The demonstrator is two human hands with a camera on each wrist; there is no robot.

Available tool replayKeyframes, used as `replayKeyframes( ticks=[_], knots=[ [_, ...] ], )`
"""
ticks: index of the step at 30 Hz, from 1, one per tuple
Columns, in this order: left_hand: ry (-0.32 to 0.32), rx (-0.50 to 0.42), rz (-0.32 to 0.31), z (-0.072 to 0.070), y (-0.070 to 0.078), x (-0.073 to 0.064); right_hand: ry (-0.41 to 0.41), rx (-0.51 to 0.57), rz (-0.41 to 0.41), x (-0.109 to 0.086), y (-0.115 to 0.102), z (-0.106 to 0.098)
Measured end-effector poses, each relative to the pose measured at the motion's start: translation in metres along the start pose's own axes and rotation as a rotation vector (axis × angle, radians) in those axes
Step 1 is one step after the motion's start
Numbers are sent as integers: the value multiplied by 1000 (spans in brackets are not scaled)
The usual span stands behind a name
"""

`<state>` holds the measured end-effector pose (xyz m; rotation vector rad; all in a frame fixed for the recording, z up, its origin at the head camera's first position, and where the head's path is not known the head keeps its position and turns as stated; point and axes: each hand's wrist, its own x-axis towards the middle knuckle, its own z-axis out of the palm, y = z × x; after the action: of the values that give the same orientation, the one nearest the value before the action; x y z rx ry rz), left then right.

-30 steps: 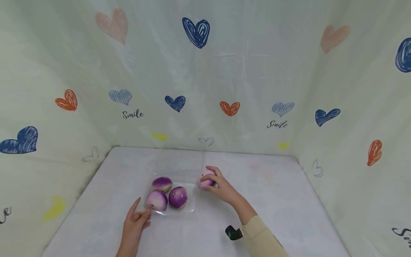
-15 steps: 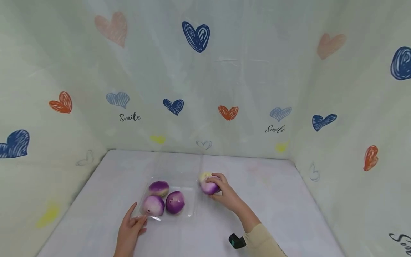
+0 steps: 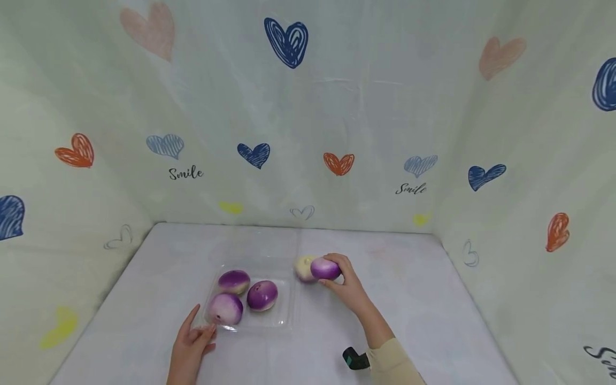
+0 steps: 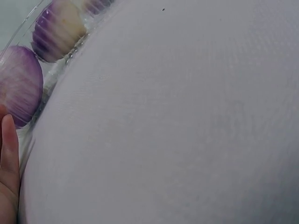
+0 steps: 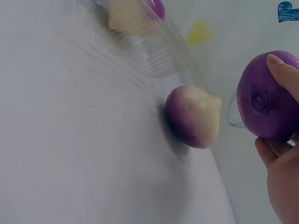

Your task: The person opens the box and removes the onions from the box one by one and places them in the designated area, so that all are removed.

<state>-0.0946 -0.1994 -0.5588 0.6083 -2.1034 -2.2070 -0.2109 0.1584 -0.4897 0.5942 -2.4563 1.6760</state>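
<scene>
In the head view, a clear plastic container holds three purple-and-white turnips, one a paler turnip in its near left corner. My left hand touches that corner with its fingertips, one finger stretched along the side; a straight finger lies against the wall in the left wrist view. To the container's right, my right hand grips a purple turnip between thumb and fingers. Another turnip, cream with a purple side, sits just left of it. The right wrist view shows this loose turnip on the table, apart from the held turnip.
A raised clear lid stands behind the container. Near the right sleeve is a small dark object. The white table meets a heart-printed curtain at its back and sides.
My right hand has drawn a turnip slightly to the right, and the cream-sided turnip beside it now shows clearly. The left hand stays at the container's corner.
</scene>
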Motion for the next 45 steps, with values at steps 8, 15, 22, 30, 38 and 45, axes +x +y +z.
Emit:
replayKeyframes(
  ticks=[8,15,22,30,38,45],
  knots=[
    [14,-49,-6,2,3,-3,105,138,60,-8,-20,-5],
    [6,-48,-1,2,1,-3,190,316,186,-10,9,4],
    [2,-25,3,2,2,0,278,343,253,-10,28,11],
    [-4,-44,15,3,1,-3,286,419,311,-15,41,10],
    [-18,-59,50,4,-3,-4,272,415,276,-19,51,8],
    [-10,-42,45,3,0,-1,273,450,214,-17,54,10]
  ],
)
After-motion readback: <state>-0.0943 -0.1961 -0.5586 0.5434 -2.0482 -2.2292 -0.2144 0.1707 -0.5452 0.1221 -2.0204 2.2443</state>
